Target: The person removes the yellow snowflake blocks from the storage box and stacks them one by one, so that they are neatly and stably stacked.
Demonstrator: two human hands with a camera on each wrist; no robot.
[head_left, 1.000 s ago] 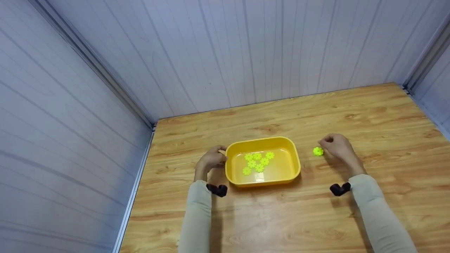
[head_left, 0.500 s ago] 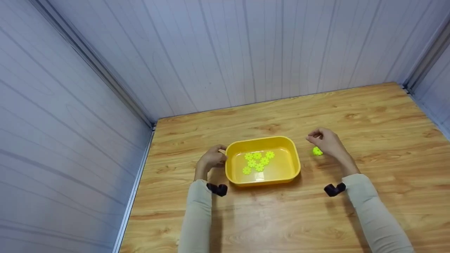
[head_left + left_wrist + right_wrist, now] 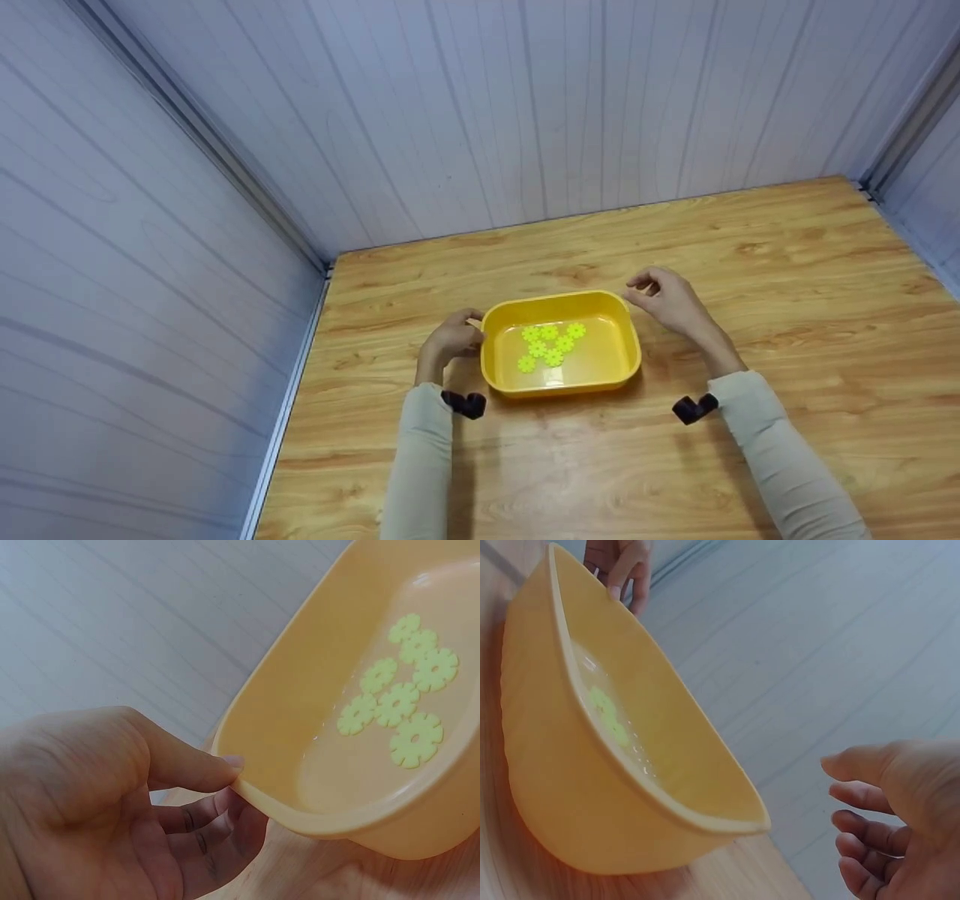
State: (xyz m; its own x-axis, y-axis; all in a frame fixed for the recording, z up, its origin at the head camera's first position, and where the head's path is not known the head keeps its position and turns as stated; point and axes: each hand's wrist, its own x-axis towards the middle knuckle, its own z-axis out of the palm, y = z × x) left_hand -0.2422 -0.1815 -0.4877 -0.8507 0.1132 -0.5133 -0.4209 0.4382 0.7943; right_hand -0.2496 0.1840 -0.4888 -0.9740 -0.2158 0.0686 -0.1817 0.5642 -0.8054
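Observation:
A yellow plastic basin [image 3: 609,360] sits on the wooden table, with several flat neon yellow-green notched discs [image 3: 538,349], shaped like flowers, on its floor. At its left end, my left hand [image 3: 448,337] pinches the rim between thumb and fingers, seen closely in the left wrist view [image 3: 112,795]. My right hand [image 3: 670,301] hovers beside the basin's far right corner. In the right wrist view, that hand [image 3: 907,817] has its thumb apart from loosely bent fingers, nothing between them, and a gap separates it from the rim. The lone disc seen earlier outside the basin is hidden.
The wood-grain table [image 3: 817,300] stretches out around the basin. Pale panelled walls [image 3: 480,112] stand behind it and on both sides. A small black device [image 3: 694,409] is strapped at each wrist.
My right hand has moved left and slightly farther away, from beside the loose yellow-green disc to the basin's right corner, covering that disc from the head view. The left hand and basin stay put.

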